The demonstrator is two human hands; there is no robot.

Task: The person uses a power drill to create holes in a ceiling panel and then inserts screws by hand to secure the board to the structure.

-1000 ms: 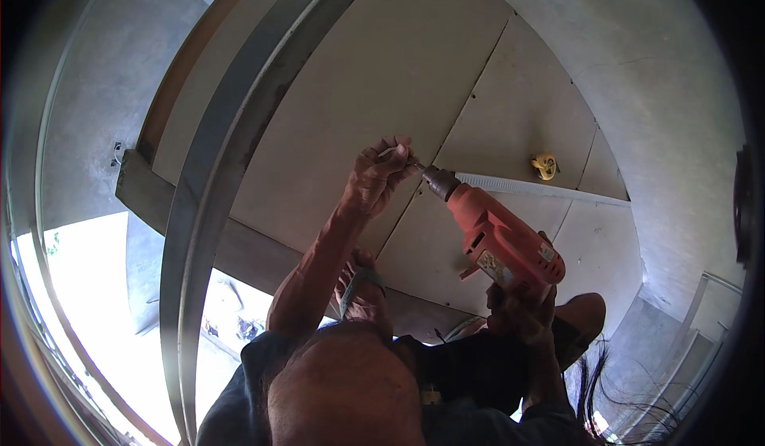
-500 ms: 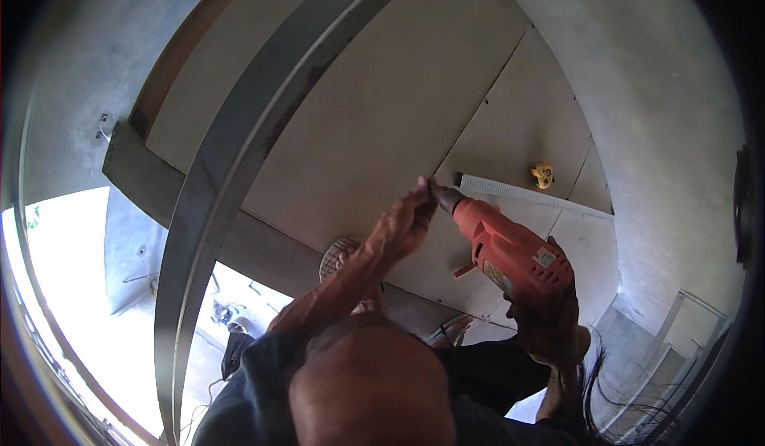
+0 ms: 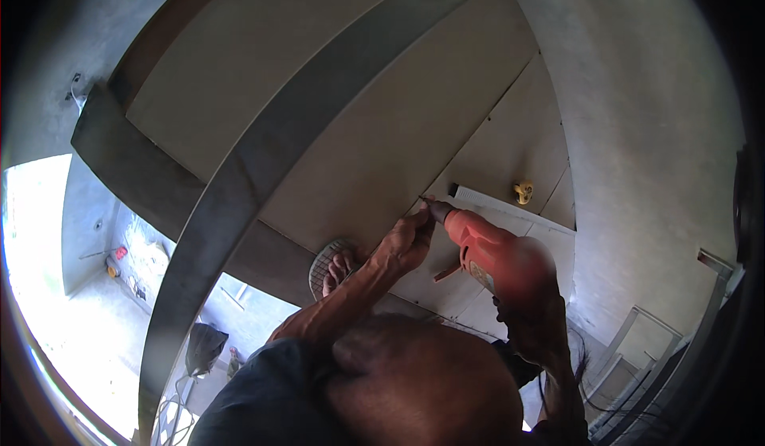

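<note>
1. Clearly, the right hand (image 3: 530, 322) is wrapped around the rear of the red drill (image 3: 494, 251), whose nose points toward the left hand (image 3: 408, 243).
2. The left hand's fingers gather beside the chuck (image 3: 440, 210); whether they grip it or pinch something small, I cannot tell.
3. The slim bit (image 3: 423, 199) shows near the panel seam (image 3: 478, 131); working well here means bracing the drill, leaving the trigger alone and keeping fingertips clear whenever the chuck turns.
4. Farther right lie a pale strip (image 3: 502, 205) and a yellow tape measure (image 3: 523, 192).
</note>
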